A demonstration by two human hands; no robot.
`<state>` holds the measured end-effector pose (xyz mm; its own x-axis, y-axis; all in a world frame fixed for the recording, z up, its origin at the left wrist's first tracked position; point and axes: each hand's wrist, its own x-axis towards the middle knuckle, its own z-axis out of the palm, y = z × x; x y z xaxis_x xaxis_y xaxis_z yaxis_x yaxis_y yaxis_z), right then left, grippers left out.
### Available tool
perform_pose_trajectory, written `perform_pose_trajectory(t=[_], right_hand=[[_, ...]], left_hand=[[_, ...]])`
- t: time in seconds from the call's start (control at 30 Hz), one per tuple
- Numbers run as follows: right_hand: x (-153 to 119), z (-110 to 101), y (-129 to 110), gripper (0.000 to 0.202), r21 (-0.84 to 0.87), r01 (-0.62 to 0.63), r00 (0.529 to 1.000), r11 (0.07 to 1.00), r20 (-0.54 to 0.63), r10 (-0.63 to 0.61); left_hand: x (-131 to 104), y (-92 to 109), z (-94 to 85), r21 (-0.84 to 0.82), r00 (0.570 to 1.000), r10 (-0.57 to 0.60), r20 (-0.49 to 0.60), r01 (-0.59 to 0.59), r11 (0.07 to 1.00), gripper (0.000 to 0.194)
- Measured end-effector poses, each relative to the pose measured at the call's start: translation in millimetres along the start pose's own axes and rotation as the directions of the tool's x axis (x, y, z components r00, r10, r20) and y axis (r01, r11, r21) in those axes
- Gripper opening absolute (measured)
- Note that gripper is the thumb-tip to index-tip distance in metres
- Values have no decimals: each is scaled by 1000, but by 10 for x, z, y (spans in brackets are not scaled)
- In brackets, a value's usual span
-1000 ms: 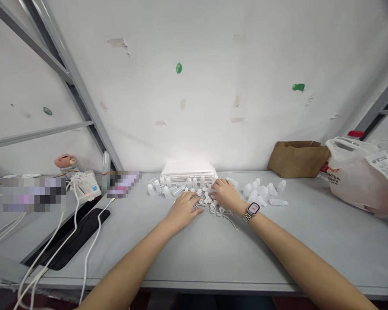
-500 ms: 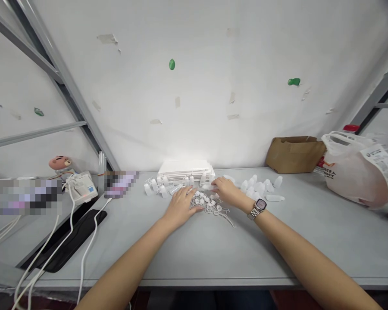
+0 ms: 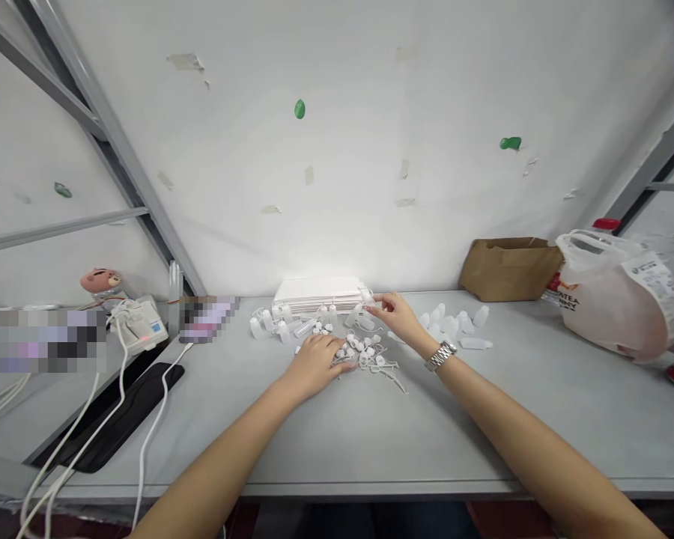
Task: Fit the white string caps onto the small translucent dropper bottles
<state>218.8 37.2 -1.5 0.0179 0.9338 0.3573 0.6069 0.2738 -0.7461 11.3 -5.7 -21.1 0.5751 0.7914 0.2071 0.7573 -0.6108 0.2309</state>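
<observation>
The right hand's [image 3: 400, 317] grip is pinched by the fingertips on a small bottle [image 3: 372, 304], at the stack's [image 3: 317, 289] front right corner; such a hold probably leaves most of the bottle free. The left hand [image 3: 315, 362], in front of the stack, lies palm down with fingers and thumb apart at the caps [image 3: 362, 347], perhaps to keep them from spreading. Other bottles [image 3: 284, 330] stand along the stack's front left, while loose ones [image 3: 451, 325] lie right of it, seemingly kept separate. Farther right of the stack, the box [image 3: 510, 271] and bag [image 3: 612, 303] sit on the bench [image 3: 404, 442], likely pushed aside for room.
</observation>
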Motion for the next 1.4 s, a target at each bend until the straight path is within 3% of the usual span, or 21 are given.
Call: perform_pose_trajectory(t=[0.1,0.27,0.53,0.8,0.87,1.0,1.1,1.23,1.4], right_hand=[[48,190,-115,24,-139,-13,996,990,91,26],[194,467,-229,15,-241,-43,993,969,95,67],[305,518,-250,17,-328,-58,981,943,156,114],[126,278,-357,33,-375,-2,996,927,78,33],[58,143,-337,31,-471,47,999,881,5,-51],[-44,-116,-177,25,-649,38,994,760,-50,-93],[-98,-216,-38,21,-753,85,996,653,39,-84],[-176,-266,28,19,-757,129,990,641,132,-43],[-260,-347,27,12,-746,236,952,623,305,4]], left_hand=[[-12,10,-18,10,1000,5,-1,-5,1000,46],[-9,-1,-6,11,1000,1,-15,0,1000,41],[-13,-27,4,-35,1000,-10,-29,9,999,40],[-15,-36,-6,-52,999,-27,-20,26,998,39],[-13,-36,-9,-44,999,-28,-21,27,999,38],[-10,-34,-10,-52,998,-43,-48,41,998,37],[-10,-26,-47,-102,989,-115,-91,105,989,34],[-6,-44,-168,-205,960,-255,-120,227,952,27],[4,-131,-268,-308,962,-269,47,270,912,26]])
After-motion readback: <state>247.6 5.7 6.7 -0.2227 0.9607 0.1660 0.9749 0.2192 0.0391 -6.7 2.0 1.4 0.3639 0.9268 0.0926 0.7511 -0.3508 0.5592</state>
